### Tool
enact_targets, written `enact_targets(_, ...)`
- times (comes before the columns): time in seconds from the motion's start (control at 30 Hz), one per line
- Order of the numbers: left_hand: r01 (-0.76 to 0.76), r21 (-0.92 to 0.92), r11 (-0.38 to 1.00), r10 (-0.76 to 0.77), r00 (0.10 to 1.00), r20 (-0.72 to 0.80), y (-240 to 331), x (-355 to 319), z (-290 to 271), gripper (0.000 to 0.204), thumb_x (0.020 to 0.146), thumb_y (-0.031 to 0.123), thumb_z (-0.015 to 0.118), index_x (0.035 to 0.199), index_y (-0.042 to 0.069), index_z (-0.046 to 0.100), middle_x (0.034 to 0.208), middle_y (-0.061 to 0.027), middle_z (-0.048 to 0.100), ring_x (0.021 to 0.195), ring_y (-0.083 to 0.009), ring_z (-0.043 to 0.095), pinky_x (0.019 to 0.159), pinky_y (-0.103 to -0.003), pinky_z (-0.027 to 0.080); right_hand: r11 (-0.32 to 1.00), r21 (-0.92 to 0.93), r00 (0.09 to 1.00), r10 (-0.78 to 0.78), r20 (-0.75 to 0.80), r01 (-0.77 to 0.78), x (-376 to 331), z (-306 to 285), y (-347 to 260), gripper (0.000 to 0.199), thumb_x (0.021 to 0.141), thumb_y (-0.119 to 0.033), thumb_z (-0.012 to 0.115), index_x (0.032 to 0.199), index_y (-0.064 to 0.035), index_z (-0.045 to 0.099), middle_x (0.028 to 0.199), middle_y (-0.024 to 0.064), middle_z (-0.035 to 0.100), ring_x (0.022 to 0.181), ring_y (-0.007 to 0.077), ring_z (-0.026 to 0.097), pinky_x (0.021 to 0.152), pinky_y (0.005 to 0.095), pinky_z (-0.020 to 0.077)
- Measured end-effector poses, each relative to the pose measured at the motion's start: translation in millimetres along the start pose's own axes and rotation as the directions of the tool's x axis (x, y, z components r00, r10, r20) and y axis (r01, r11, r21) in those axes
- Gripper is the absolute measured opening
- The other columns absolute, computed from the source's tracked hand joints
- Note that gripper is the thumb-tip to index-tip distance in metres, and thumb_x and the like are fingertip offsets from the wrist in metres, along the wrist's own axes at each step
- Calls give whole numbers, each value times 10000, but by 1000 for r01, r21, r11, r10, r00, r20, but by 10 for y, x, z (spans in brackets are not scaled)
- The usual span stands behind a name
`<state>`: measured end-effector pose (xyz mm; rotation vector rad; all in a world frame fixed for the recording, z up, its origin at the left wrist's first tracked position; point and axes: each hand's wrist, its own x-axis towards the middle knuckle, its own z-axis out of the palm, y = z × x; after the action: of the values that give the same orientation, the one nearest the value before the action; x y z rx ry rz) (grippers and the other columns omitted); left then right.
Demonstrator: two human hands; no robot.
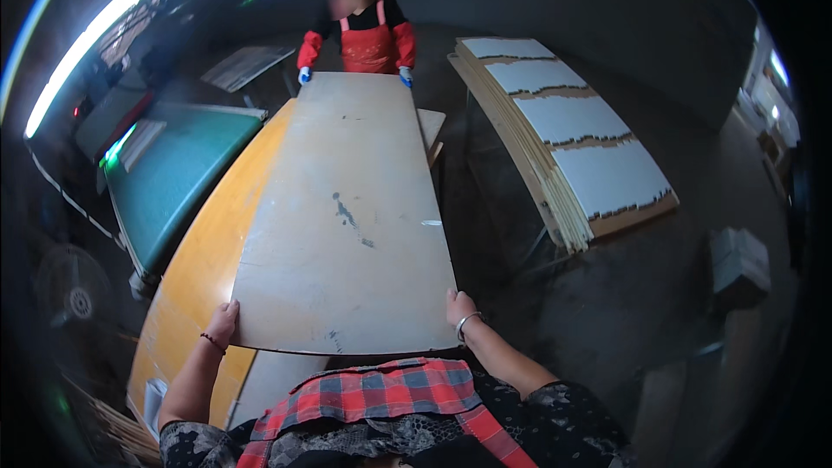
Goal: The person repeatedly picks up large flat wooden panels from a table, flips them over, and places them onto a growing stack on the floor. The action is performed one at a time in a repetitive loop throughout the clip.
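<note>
A large grey board (347, 182), marked with dark smudges, stretches away from me above a yellow-orange table (195, 286). My left hand (224, 322) is closed round its near left edge. On the near right edge, my right hand (461, 305) grips the same board with the fingers wrapped underneath, partly hidden. A co-worker (368, 35) in a red apron and red sleeves stands at the far end, one gloved hand at each far corner of the board.
To the left runs a green conveyor belt (186, 173). A stack of brown sheets (555, 182) topped with white panels (607, 178) rests on a stand at the right. A fan (80, 302) stands at the lower left, and a pale box-shaped stack (739, 262) at the far right.
</note>
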<state>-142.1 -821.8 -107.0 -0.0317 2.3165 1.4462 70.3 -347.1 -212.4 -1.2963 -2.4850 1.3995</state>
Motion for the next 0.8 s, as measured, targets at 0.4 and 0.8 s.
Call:
enact_targets(0.4, -542, -20, 840, 533, 817, 221, 3359, -1734, 921, 288, 760, 17, 515, 1048, 3, 510, 794, -10, 549, 668, -61, 528, 593, -193, 415, 878, 477, 920, -151, 361, -43, -241, 1306, -554, 667, 915, -478, 205, 1038, 74, 559, 1028, 295, 558, 1041, 397, 513, 903, 425, 369)
enact_targets(0.8, -722, 682, -117, 214, 652, 727, 3538, -1444, 5543, 257, 716, 277, 495, 702, 82, 663, 696, -96, 638, 692, -261, 627, 611, -344, 491, 91, 870, 675, -593, 439, -485, -57, 218, 678, 484, 807, -187, 580, 1251, -67, 432, 1231, 103, 488, 1122, 230, 474, 944, 382, 370)
